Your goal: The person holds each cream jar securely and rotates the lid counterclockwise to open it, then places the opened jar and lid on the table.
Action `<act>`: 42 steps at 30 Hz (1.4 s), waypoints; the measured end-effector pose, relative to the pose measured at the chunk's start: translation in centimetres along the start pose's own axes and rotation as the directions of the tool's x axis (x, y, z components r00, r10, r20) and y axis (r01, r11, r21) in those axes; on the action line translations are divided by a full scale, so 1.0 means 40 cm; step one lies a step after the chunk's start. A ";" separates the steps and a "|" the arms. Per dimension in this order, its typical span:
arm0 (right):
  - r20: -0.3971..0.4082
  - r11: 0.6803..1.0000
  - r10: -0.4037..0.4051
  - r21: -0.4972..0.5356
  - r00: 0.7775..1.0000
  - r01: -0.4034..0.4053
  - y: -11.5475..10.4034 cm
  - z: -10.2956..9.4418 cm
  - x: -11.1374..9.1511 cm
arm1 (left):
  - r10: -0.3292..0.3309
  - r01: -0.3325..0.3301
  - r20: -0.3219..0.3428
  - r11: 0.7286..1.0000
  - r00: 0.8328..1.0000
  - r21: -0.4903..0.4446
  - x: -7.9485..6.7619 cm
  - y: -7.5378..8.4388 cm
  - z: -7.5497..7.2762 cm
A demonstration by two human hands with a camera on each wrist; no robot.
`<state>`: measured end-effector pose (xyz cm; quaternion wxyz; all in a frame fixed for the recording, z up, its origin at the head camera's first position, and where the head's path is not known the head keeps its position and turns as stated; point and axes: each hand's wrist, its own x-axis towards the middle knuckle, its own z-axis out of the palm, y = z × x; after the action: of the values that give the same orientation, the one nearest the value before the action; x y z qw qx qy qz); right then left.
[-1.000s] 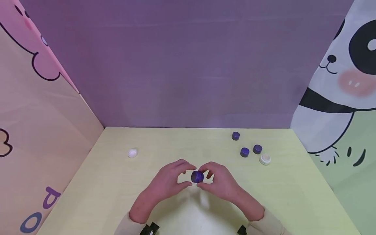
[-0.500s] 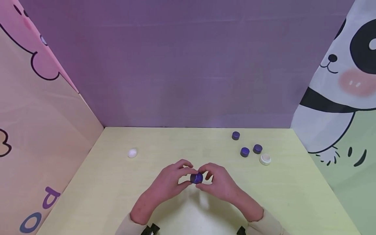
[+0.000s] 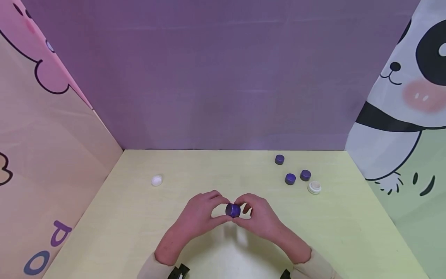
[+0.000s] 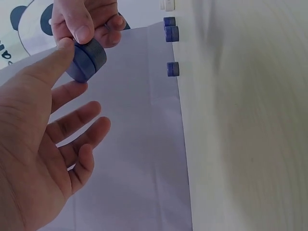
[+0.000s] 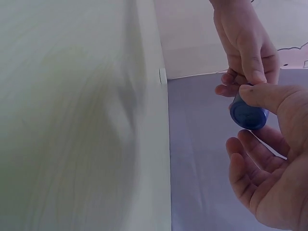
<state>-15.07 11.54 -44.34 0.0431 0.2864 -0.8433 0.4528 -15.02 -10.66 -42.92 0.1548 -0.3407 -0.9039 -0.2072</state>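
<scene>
A small round purple jar (image 3: 232, 210) is held above the table between both hands; a seam runs around it in the left wrist view. My left hand (image 3: 203, 213) pinches its left side between thumb and index finger, the other fingers spread loosely in the left wrist view. From the right, my right hand (image 3: 258, 215) grips the jar with thumb and forefinger, its other fingers curled beneath. The right wrist view shows the jar's flat blue-looking end (image 5: 249, 115) facing that camera.
Several purple jars, including one near jar (image 3: 290, 179) and one far jar (image 3: 279, 159), stand at the table's back right. A white round container (image 3: 314, 187) sits beside them. One white disc-like piece (image 3: 156, 180) lies at the left. A purple backdrop (image 3: 223, 77) rises behind.
My left fingers lift off and shift around the jar, then close on it again. The right hand stays nearly still, with the jar moving very slightly left.
</scene>
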 end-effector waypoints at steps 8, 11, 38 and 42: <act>0.006 0.999 0.034 0.000 0.999 -0.034 -0.002 0.001 0.000 | -0.020 0.020 0.004 0.998 1.000 0.053 0.000 -0.002 0.006; 0.009 0.999 0.048 0.002 0.999 -0.048 -0.002 0.000 -0.001 | -0.030 0.029 0.022 1.000 0.999 0.011 -0.001 0.001 0.002; -0.003 0.999 0.038 0.019 0.999 -0.038 0.000 0.001 -0.005 | 0.109 -0.109 -0.047 0.994 0.993 -0.003 -0.003 0.003 0.004; -0.013 0.999 0.030 0.011 0.999 -0.030 -0.001 0.002 -0.007 | 0.110 -0.110 -0.066 0.994 0.992 0.011 -0.001 0.001 0.005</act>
<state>-14.81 11.58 -44.46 0.0403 0.2709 -0.8447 0.4598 -14.97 -10.56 -43.10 0.1972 -0.3825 -0.8788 -0.2063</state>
